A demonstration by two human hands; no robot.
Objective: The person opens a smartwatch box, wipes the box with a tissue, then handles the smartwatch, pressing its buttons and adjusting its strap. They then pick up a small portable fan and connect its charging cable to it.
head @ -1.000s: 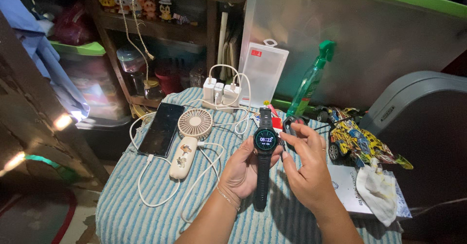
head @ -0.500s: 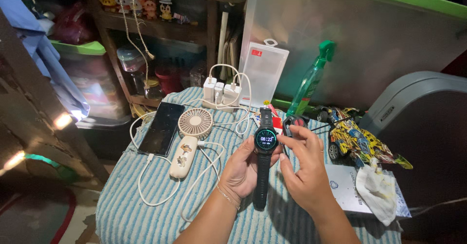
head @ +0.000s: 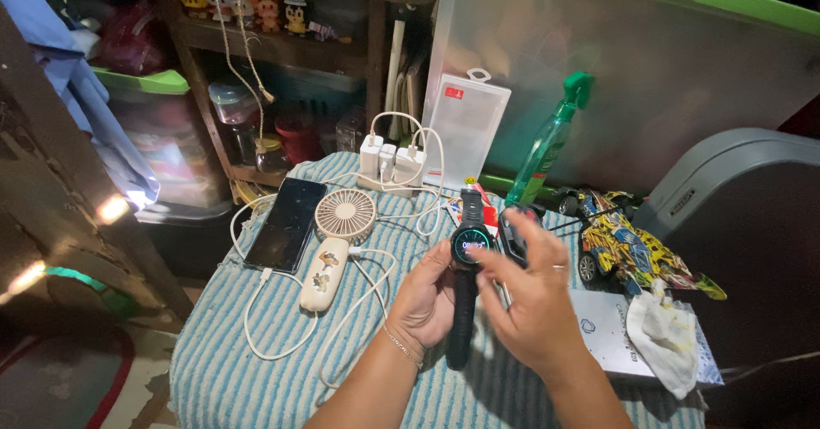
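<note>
Over the striped cloth [head: 256,369] on the worktop, near its middle and right of the round fan [head: 346,214], the watch [head: 468,262] was held up off the surface. Its long axis ran along the strap, one end toward the chargers [head: 389,160], the other toward the person, lit face up. The left hand [head: 427,296] gripped it from the left, fingers closed about the strap. The right hand [head: 534,301], equally near, hovered loosely open at the face's right edge; whether it touched was blurred.
</note>
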